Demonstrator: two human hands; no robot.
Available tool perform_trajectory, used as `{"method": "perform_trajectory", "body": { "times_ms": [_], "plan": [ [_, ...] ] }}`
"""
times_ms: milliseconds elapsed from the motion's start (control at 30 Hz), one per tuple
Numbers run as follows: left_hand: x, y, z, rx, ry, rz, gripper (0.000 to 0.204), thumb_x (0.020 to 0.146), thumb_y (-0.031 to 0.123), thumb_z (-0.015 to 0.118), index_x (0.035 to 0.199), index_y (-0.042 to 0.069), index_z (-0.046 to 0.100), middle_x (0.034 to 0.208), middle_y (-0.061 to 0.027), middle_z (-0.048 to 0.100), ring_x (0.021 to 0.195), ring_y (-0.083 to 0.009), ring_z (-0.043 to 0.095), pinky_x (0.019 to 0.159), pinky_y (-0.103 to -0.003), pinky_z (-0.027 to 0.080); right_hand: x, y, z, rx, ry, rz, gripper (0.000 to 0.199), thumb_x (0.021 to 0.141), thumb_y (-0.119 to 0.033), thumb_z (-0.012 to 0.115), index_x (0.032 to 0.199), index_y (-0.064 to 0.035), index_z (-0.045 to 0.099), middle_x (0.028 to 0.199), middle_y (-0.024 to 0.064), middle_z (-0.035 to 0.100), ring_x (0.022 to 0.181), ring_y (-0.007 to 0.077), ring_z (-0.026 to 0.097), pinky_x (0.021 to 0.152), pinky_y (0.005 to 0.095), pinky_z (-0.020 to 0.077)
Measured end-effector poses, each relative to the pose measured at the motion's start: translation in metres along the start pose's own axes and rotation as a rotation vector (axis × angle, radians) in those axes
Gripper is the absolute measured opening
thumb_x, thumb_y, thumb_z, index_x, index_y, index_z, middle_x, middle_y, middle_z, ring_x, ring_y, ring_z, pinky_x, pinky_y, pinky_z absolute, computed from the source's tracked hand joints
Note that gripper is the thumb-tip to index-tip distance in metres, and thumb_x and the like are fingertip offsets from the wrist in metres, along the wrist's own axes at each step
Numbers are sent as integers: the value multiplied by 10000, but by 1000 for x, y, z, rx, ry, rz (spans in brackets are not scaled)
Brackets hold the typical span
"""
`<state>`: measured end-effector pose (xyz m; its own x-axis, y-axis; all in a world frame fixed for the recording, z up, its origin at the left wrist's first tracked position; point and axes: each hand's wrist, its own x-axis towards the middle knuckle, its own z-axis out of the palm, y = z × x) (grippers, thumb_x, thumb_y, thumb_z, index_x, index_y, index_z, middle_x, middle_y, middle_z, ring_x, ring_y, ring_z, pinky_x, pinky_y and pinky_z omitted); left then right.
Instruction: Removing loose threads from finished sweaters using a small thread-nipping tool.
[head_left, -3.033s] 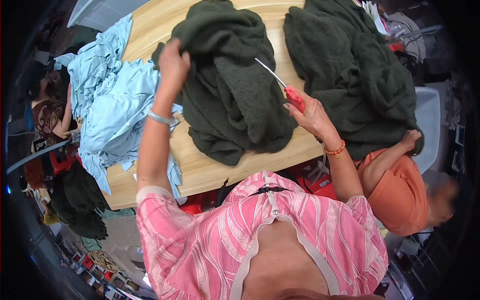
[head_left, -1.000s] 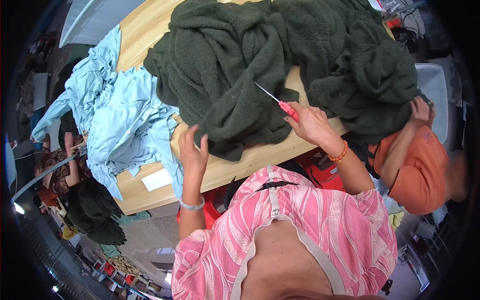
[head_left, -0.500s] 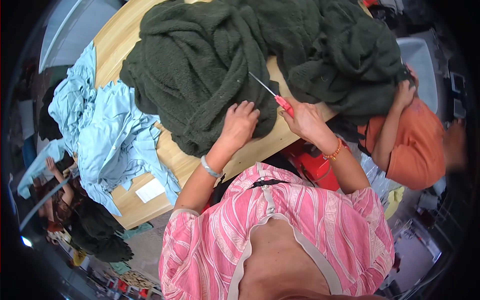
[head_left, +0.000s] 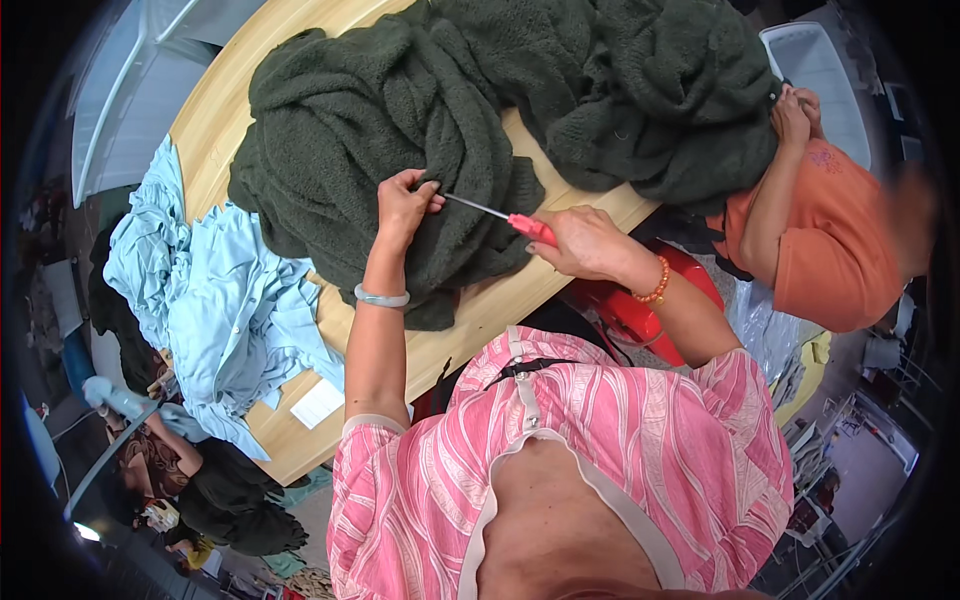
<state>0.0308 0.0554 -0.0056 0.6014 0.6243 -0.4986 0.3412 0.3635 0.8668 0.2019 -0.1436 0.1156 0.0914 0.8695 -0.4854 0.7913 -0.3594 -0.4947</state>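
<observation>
My right hand (head_left: 590,243) is closed around the red handle of a tool with a long thin metal shaft (head_left: 527,226). Its shaft points left toward my left hand (head_left: 405,205), whose fingers are pinched at the dark green fleecy cloth (head_left: 340,130) right by the tip. The tip itself is hidden at my fingers, so its exact kind cannot be made out. This cloth lies heaped in thick folds on the wooden table (head_left: 560,270), under both hands. My left wrist wears a pale bangle, my right an orange beaded bracelet.
Light blue buttoned garments (head_left: 235,310) hang over the table's left edge, by a white paper slip (head_left: 317,403). More dark green cloth (head_left: 660,90) covers the far right, where a co-worker in an orange shirt (head_left: 835,250) handles it. Beyond stands a white bin (head_left: 815,70); a red stool (head_left: 680,300) is below.
My left hand has moved up and left from lying on the cloth to pinching it. The tool in my right hand has shifted left and lower, its shaft now nearly level, meeting my left fingers.
</observation>
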Motion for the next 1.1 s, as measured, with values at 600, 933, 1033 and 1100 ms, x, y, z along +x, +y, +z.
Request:
{"method": "perform_trajectory", "body": {
  "times_ms": [600, 933, 1033, 1100],
  "plan": [
    [-38, 5, -22, -615, 8, -69, 172, 966, 132, 513, 997, -36, 537, 893, -113, 626, 808, -263, 695, 686, -292, 587, -2, -13, -7, -3, -21, -3, 292, 855, -297, 613, 1023, -59, 592, 795, 224, 643, 822, 414, 624, 752, 486, 485],
    [-79, -28, -35, -239, 95, -84, 143, 913, 64, 581, 1023, -25, 606, 843, -56, 652, 637, -125, 661, 549, -206, 542, -10, -31, 0, -27, -4, -65, 277, 857, -289, 615, 1029, -72, 592, 776, 214, 643, 773, 412, 626, 727, 491, 487],
    [-83, -35, -32, -264, 126, -52, 128, 913, 33, 568, 1010, -35, 614, 857, -69, 659, 689, -143, 675, 606, -220, 559, -10, -43, -2, -6, -120, -133, 231, 848, -260, 600, 930, -45, 612, 755, 203, 650, 821, 383, 642, 744, 479, 494],
    [-86, -38, -28, -292, 132, -38, 132, 912, 30, 568, 1015, -38, 615, 862, -71, 660, 704, -150, 678, 619, -227, 564, -5, -37, -4, -21, -60, -90, 236, 846, -262, 601, 931, -43, 612, 764, 202, 652, 823, 384, 642, 744, 479, 494]
  ]
}}
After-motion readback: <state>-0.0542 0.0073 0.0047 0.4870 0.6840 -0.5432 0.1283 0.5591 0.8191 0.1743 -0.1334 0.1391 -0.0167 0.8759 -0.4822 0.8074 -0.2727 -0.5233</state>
